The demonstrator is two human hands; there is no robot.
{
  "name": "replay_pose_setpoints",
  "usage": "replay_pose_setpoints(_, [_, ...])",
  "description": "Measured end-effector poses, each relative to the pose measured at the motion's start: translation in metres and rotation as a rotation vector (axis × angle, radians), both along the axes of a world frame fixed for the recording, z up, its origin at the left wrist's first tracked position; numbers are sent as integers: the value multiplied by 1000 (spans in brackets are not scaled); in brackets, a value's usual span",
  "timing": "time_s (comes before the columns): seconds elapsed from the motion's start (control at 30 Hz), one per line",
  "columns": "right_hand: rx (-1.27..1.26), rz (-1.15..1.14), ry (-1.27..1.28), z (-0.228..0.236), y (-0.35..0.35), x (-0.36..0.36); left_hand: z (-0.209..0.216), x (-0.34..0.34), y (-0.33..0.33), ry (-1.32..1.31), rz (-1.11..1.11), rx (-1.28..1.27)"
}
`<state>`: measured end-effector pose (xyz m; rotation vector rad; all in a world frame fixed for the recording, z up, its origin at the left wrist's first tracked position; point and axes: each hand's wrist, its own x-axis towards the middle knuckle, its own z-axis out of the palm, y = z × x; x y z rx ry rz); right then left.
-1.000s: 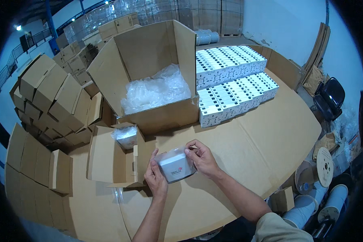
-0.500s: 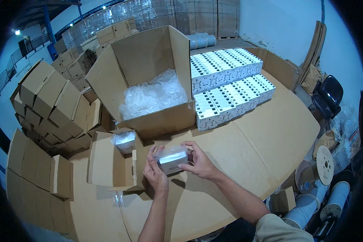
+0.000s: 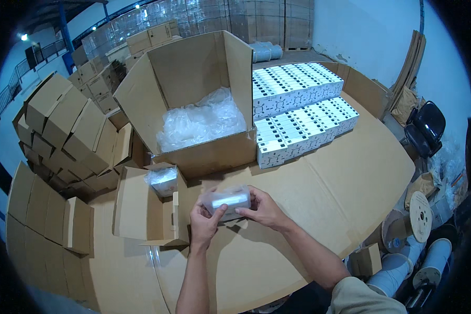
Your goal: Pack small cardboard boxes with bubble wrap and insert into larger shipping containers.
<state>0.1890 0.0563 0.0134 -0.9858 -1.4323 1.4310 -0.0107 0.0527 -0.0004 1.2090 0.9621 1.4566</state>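
Note:
Between my two hands is a small white box in a clear plastic bag [image 3: 229, 200], raised a little over the cardboard-covered table. My left hand [image 3: 205, 219] grips its left end, thumb across the near face. At the other end my right hand [image 3: 264, 209] holds it, its thumb on the near side and fingers behind. Just left of my hands stands an open cardboard box [image 3: 159, 222] with its flap folded out. Inside its far end sits another plastic-wrapped white box [image 3: 164, 180].
Behind is a large open carton [image 3: 204, 157] filled with clear plastic bags [image 3: 201, 123]. Rows of small white boxes [image 3: 306, 125] stand to its right. Brown cartons [image 3: 70, 120] are piled at left. Beyond the table's right edge are cable reels [image 3: 420, 217] and a black chair [image 3: 426, 125].
My left thumb has moved onto the near face of the wrapped box. Both hands have shifted slightly right and the box is tilted differently.

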Motion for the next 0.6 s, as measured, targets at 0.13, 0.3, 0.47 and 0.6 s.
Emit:
replay_pose_setpoints(0.13, [48, -30, 102, -11, 5, 0, -2, -7, -2, 136, -56, -170])
replay_pose_setpoints(0.3, [33, -35, 124, -10, 5, 3, 4, -8, -2, 68, -118, -143])
replay_pose_setpoints(0.47, [61, -49, 13, 0, 2, 8, 0, -13, 1, 91, -140, -38])
replay_pose_setpoints(0.6, [226, -88, 2, -3, 4, 9, 3, -11, 0, 127, -96, -19])
